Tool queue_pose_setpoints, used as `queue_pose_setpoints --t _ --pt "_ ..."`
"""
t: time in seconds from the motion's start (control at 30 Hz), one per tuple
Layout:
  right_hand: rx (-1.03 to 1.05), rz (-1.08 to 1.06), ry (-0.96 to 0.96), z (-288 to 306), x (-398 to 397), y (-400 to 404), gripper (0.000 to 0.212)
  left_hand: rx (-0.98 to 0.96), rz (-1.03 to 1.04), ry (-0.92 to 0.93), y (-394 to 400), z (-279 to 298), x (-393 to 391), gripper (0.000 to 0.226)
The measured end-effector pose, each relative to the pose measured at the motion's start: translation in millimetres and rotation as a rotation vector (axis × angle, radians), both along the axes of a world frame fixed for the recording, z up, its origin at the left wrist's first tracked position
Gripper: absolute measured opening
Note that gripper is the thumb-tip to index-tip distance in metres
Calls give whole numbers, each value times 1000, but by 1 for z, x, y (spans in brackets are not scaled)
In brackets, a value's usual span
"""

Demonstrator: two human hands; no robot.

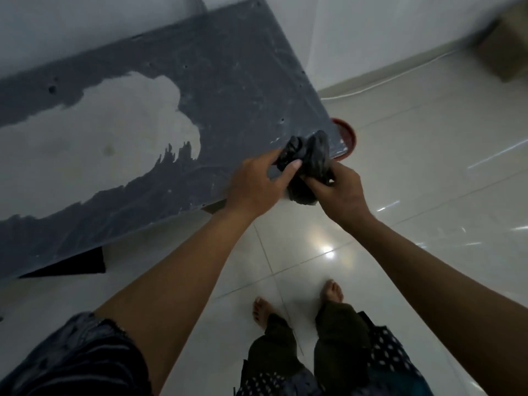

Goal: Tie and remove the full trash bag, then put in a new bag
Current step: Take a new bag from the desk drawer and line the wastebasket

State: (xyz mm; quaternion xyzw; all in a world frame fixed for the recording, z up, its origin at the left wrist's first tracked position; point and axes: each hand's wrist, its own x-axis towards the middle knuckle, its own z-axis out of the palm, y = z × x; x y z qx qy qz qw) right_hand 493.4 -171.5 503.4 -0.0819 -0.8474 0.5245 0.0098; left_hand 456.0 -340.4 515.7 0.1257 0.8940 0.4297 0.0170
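A crumpled black trash bag (310, 157) is bunched up in front of me, over the near right corner of a grey table (228, 90). My left hand (254, 185) grips its left side, thumb pressed on the plastic. My right hand (341, 192) pinches its right and lower part. A red trash bin (347, 135) stands on the floor behind the table corner; only part of its rim shows, and I cannot tell what is inside it.
The grey table top has a large worn pale patch (108, 132). Glossy white floor tiles (414, 167) spread to the right. A cardboard box (505, 50) sits by the wall, with a white cable (380, 84) running along the skirting. My bare feet (297, 301) are below.
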Motion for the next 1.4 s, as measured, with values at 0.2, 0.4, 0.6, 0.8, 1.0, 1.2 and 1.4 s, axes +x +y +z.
queue_pose_setpoints --t 0.2,0.4,0.6,0.8,1.0,1.2,1.4 --pt "-195 -48 34 38 -25 71 28 71 73 -74 68 32 -34 25" --pt "-530 -186 -101 66 -69 178 12 373 209 -406 161 62 -83 15" --pt "-506 -114 -161 79 -120 267 17 452 315 -487 232 81 -123 20" --pt "-475 -171 -69 74 -181 297 9 427 371 -475 270 72 -173 71" --pt "-501 -157 -76 69 -235 301 8 412 172 -417 307 80 -235 34" --pt "-485 -115 -125 75 -284 316 21 527 251 -488 320 77 -295 6" --pt "-407 -223 -204 68 -324 330 35 856 278 -737 314 70 -327 4"
